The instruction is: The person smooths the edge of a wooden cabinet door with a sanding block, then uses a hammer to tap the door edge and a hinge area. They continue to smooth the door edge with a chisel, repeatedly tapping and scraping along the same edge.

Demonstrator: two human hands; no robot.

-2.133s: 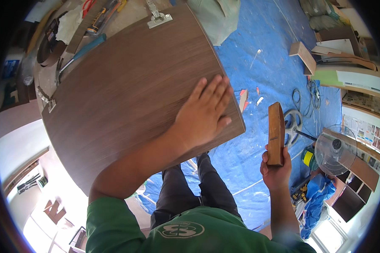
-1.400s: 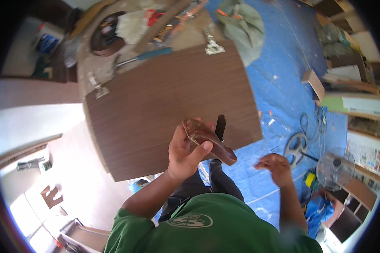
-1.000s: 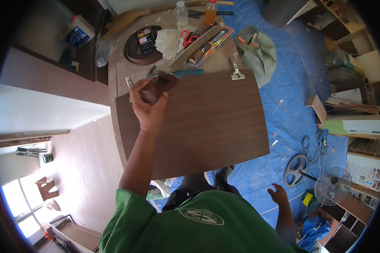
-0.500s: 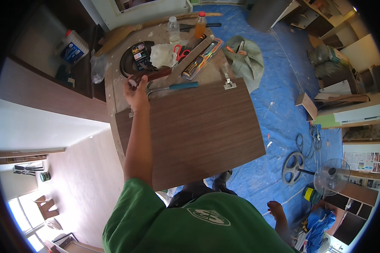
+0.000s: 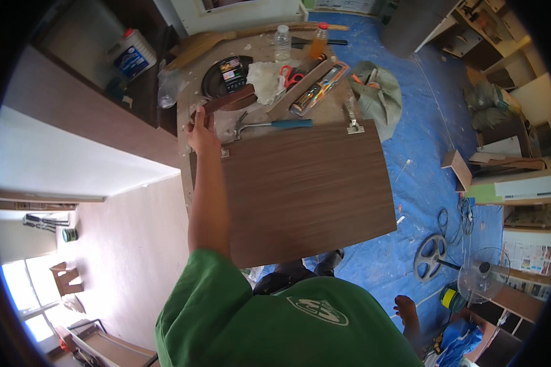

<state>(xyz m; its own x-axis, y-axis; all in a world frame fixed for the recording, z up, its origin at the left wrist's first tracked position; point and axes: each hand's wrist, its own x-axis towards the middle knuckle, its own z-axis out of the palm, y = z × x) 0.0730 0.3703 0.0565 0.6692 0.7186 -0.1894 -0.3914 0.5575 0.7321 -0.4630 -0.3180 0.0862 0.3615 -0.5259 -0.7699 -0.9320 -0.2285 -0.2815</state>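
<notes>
- wooden hand plane (image 5: 231,100) is seen over the near side of the work table (image 5: 333,112), partly in front of the roll of dark edge banding (image 5: 208,79); whether the table is touched by it cannot be told.
- its left end is gripped by the left hand (image 5: 202,136); fingertips partly hidden.
- right hand (image 5: 405,309) is held low over the blue sheet (image 5: 373,272), fingers loosely bent, nothing seen in it.
- claw hammer (image 5: 291,123) is laid just beyond the brown panel (image 5: 306,189), near the plane.
- plane judged stiff, solid, moderately heavy for its length; not fragile, though its edges could be dented.
- smooth sides may be a bit slippery; better balance expected if held round the middle, fingers kept off the sole and any blade.
</notes>
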